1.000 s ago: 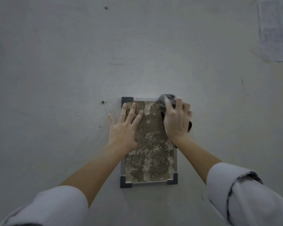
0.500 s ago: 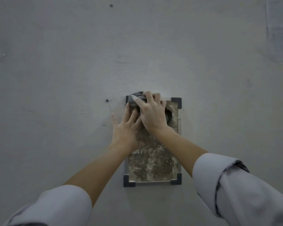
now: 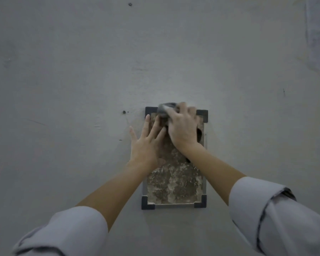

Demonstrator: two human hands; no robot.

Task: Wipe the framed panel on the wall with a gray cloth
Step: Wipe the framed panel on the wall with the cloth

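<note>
Gripping the gray cloth [image 3: 166, 110] with curled fingers, my right hand [image 3: 183, 128] has swept left along the top of the framed panel [image 3: 174, 182] and started back. My left hand [image 3: 146, 146] presses flat, fingers spread. I judge the lower panel is unwiped.

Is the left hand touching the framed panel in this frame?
Touching. The head view shows the left hand spread flat, its fingers lying on the framed panel along its left edge, with no gap visible.
</note>
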